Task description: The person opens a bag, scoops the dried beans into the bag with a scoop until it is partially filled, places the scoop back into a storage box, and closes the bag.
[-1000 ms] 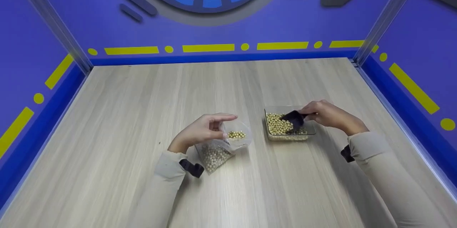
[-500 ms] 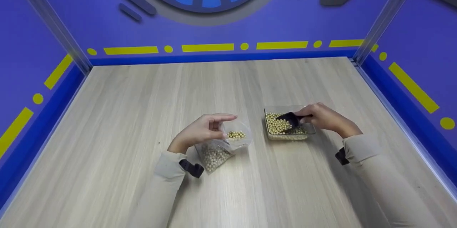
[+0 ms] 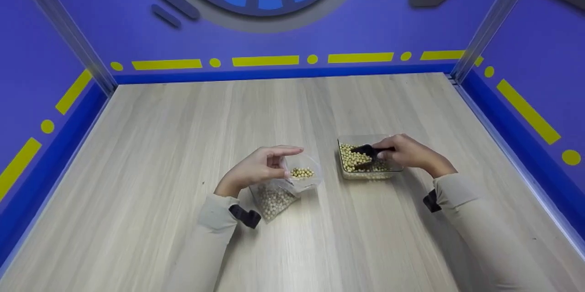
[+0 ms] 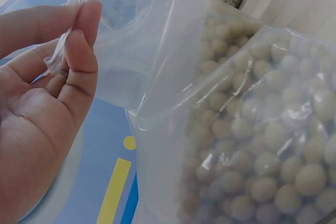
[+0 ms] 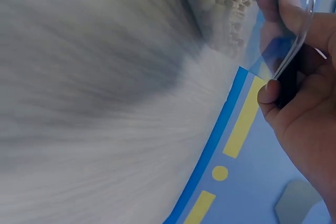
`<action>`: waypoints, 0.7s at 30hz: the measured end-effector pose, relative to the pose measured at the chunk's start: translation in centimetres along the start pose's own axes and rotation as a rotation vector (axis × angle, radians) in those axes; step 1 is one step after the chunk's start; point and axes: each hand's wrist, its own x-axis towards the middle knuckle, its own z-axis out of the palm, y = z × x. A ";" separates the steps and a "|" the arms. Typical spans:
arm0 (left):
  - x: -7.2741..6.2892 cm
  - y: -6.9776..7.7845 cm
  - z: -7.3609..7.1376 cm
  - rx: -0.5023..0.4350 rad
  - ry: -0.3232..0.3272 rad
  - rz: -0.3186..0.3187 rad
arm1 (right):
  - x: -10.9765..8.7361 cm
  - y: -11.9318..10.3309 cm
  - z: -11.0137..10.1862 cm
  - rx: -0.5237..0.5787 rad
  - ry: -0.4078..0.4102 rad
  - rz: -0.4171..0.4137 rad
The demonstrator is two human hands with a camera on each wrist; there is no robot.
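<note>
My left hand (image 3: pixel 256 168) pinches the rim of a clear plastic bag (image 4: pixel 157 145) between fingertips and thumb, and its mouth stands open. Round pale soybeans (image 4: pixel 247 145) fill the lower part of the bag, which rests on the table. To its right, a clear rectangular container (image 3: pixel 393 174) holds more soybeans (image 3: pixel 351 157). My right hand (image 3: pixel 409 152) grips the handle of a black scoop (image 3: pixel 365 150) over the container's right side. The scoop's bowl is down among the beans and faces left. In the right wrist view, the container's clear wall partly covers my fingers.
The light wood table (image 3: pixel 192 132) is enclosed by blue panels (image 3: pixel 292 40) at the back and both sides. A narrow gap of table separates the bag from the container.
My right hand has moved left with the scoop, whose bowl has pushed through the beans toward the container's left side. My left hand and the bag have stayed in place.
</note>
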 end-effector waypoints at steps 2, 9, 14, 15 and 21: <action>0.0 0.0 0.0 -0.004 -0.002 0.005 | 0.0 -0.1 0.0 0.005 -0.011 0.017; 0.0 -0.1 -0.1 -0.017 -0.009 0.022 | 0.0 -0.5 0.0 -0.029 -0.031 0.025; 0.0 -0.2 -0.1 -0.029 -0.015 0.023 | -0.1 -0.3 0.5 -0.059 0.016 -0.024; 0.0 -0.2 -0.1 -0.030 -0.014 0.022 | -0.1 -0.3 0.5 -0.059 0.022 -0.028; -0.1 -0.3 -0.1 -0.031 -0.012 0.018 | -0.1 -0.5 0.6 -0.081 -0.003 0.017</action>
